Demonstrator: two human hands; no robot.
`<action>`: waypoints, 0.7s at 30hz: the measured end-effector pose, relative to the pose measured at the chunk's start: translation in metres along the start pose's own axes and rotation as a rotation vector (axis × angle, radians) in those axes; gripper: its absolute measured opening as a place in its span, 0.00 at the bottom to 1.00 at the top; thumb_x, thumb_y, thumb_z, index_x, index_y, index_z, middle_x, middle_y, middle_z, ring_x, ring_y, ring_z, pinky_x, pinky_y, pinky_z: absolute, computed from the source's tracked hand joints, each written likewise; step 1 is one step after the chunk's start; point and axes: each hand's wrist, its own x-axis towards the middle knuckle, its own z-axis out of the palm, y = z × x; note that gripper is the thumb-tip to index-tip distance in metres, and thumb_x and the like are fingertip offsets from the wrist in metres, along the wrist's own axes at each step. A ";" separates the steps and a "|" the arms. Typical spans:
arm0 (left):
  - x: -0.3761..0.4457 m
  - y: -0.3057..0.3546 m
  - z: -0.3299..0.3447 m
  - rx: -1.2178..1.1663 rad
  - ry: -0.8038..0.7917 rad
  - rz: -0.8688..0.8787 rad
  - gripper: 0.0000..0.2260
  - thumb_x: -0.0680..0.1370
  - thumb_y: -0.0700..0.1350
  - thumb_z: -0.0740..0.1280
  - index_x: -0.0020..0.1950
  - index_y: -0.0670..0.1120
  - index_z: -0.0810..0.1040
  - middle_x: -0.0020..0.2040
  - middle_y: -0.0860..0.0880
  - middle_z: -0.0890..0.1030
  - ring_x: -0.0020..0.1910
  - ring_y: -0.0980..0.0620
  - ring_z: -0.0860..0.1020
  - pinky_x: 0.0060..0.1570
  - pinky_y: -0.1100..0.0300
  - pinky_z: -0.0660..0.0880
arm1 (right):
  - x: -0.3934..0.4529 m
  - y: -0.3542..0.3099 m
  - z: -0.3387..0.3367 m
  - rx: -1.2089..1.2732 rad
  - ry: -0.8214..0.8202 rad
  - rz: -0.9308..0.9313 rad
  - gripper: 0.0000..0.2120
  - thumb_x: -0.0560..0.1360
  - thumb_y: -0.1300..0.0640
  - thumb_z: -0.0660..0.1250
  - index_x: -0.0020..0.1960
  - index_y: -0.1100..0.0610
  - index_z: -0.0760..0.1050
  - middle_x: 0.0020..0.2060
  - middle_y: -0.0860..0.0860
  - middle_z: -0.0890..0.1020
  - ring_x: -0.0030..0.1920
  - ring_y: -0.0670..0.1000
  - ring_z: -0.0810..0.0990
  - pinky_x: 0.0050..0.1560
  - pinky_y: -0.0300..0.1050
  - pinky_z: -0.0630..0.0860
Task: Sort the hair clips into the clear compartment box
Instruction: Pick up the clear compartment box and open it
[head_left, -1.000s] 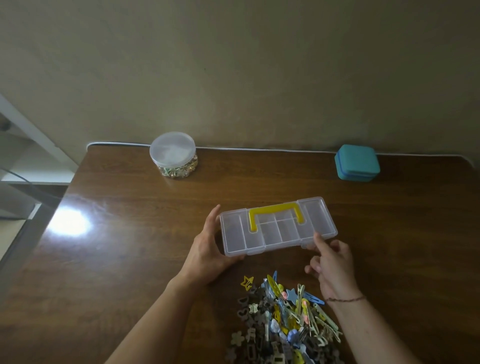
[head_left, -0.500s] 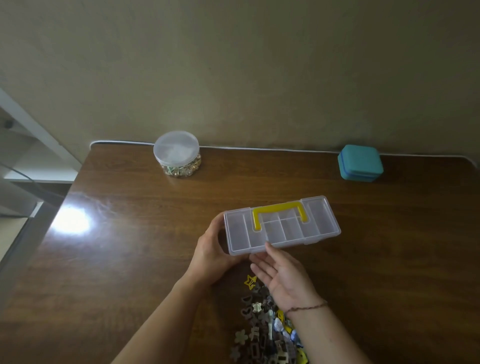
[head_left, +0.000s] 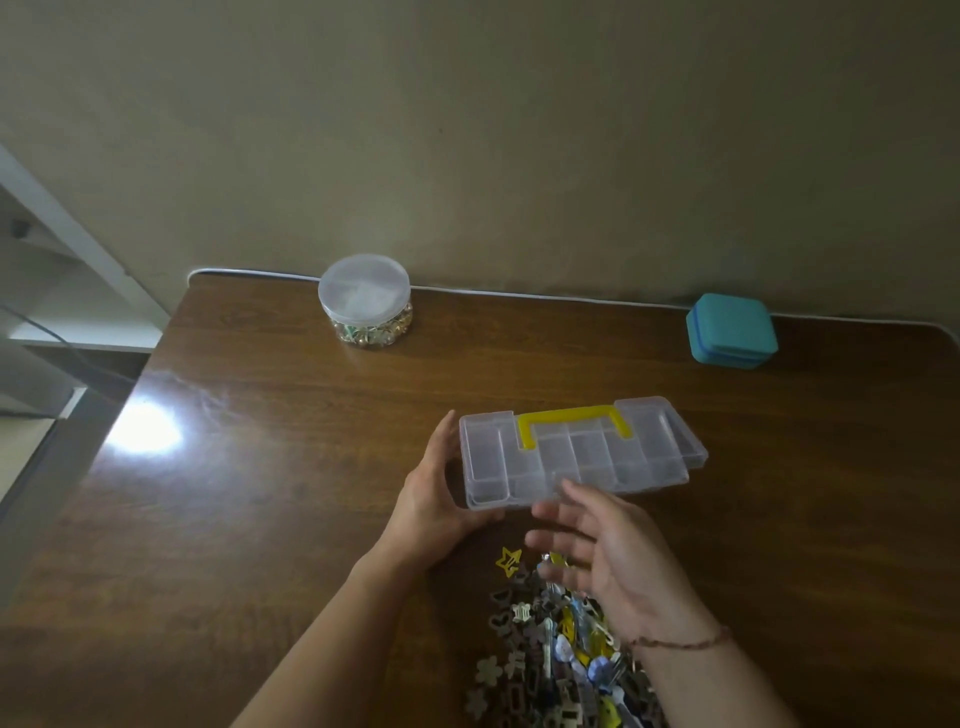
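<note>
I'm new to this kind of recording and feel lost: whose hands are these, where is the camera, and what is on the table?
A camera worn on a person's head looks down at their own bare hands; no machine is involved. The left hand grips the left end of a clear compartment box, lid closed, with a yellow handle. The right hand hovers open, holding nothing, above a pile of hair clips. On the wooden table, by the wall, stand a round clear tub and a teal case.
</note>
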 end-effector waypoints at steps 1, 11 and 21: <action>0.000 0.000 0.000 -0.003 -0.003 -0.004 0.55 0.62 0.54 0.81 0.79 0.57 0.47 0.69 0.63 0.68 0.69 0.64 0.68 0.66 0.64 0.67 | 0.001 -0.006 -0.001 -0.055 -0.005 -0.048 0.08 0.78 0.54 0.65 0.55 0.56 0.76 0.48 0.58 0.84 0.42 0.56 0.83 0.39 0.49 0.78; -0.007 -0.004 0.005 0.015 -0.006 0.045 0.56 0.67 0.47 0.79 0.78 0.55 0.37 0.66 0.74 0.60 0.67 0.76 0.61 0.61 0.81 0.57 | 0.056 -0.029 -0.018 -0.747 0.221 -0.777 0.11 0.76 0.58 0.68 0.58 0.54 0.77 0.48 0.46 0.82 0.46 0.37 0.79 0.45 0.32 0.79; -0.010 -0.007 0.004 0.020 0.001 0.038 0.53 0.67 0.48 0.79 0.78 0.59 0.42 0.66 0.79 0.59 0.68 0.74 0.62 0.61 0.79 0.58 | 0.033 0.042 -0.044 -1.571 0.020 -0.521 0.16 0.77 0.45 0.65 0.64 0.45 0.74 0.56 0.40 0.78 0.54 0.41 0.77 0.50 0.37 0.76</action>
